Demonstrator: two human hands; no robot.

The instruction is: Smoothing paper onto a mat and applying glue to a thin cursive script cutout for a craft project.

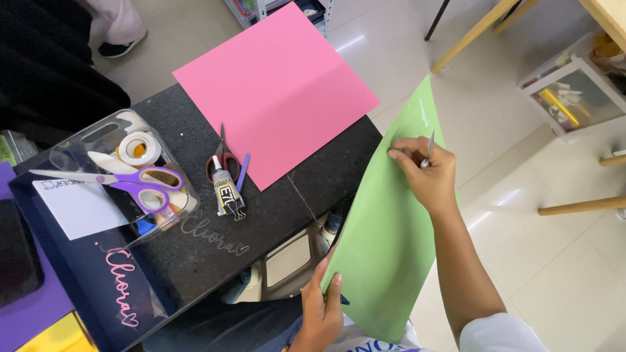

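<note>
A light green paper sheet (385,241) is held up off the table's right side, tilted on end. My left hand (321,306) pinches its lower left corner. My right hand (424,173) rests on the sheet near its upper part, with fingertips on the paper and a thin silver blade tool (430,145) between the fingers. A large pink sheet (277,88) lies on the black stone table (195,254), its far corner hanging over the edge.
A clear plastic box (124,176) holds tape rolls, with purple scissors (127,182) across its top. A glue tube (225,192), small red scissors and a blue pen lie beside the pink sheet. Dark blue card with pink script sits at lower left. Wooden furniture legs and a storage box stand at right.
</note>
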